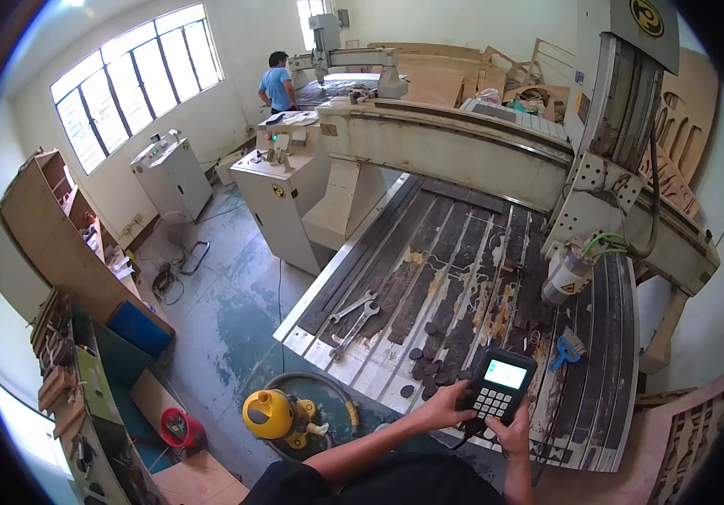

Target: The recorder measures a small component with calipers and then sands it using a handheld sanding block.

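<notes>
1. Two hands hold one black controller (501,389) over the near edge of the big machine bed (597,404). Its little screen is lit.
2. The left hand (448,410) is clamped on its left side, with the thumb by the keys. The right hand (513,435) grips the low right corner, its thumb by the bottom keys. I cannot tell what the fingers underneath do, or if a key is pushed down.
3. The step now looks like working the keys. The next press seems to call for a firm hold and a careful look at the screen.
4. The cutting head (565,278) hangs over the bed's right side. Near it lies a blue brush (565,353).
5. Two wrenches (353,330) and some dark round discs (429,353) lie on the bed. They could get in the way if the head came low there.
6. A yellow vacuum (267,413) sits on the floor at left. Another person (278,84) stands far back.
</notes>
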Available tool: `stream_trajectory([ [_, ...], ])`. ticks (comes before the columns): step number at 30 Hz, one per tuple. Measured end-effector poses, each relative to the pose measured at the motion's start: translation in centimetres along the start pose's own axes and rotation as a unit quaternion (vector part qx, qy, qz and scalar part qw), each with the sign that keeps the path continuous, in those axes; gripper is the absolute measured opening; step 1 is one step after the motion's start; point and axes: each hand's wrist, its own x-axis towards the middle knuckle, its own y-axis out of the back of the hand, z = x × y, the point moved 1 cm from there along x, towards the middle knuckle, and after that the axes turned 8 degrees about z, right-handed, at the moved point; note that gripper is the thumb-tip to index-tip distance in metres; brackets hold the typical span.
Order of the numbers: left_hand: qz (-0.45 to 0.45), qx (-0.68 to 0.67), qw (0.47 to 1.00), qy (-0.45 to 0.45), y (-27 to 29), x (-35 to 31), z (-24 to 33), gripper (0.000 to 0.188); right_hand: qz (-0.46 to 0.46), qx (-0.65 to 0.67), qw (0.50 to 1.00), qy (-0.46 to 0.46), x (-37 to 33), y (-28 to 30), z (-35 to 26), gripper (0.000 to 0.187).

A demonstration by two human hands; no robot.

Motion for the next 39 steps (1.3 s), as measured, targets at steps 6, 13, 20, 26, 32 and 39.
stream_trajectory([
  [6,-0.020,0.031,0.999,0.028,-0.1,-0.2,-0.3,0.068,0.023,0.009,1.000,-0.002,-0.7,0.0,0.0,0.071],
  [13,-0.031,-0.006,0.999,0.021,-0.2,-0.4,-0.1,0.064,0.010,-0.005,1.000,-0.013,-1.0,0.6,0.5,0.068],
  [20,-0.029,0.023,0.999,0.014,-0.6,-0.3,-0.5,0.064,0.025,-0.007,1.000,-0.008,-1.2,0.9,0.5,0.068],
  [26,-0.022,0.014,1.000,0.015,-0.7,-0.6,0.3,0.066,0.035,0.000,0.999,0.010,-1.6,0.6,0.0,0.067],
  [32,-0.021,0.007,0.999,0.034,-1.2,-1.0,1.3,0.069,0.038,0.002,0.999,0.001,-2.3,1.0,-0.2,0.068],
  [39,0.031,-0.034,0.998,0.034,-1.1,-0.2,-0.6,0.058,0.011,-0.022,0.999,0.026,-1.3,1.1,0.3,0.075],
])
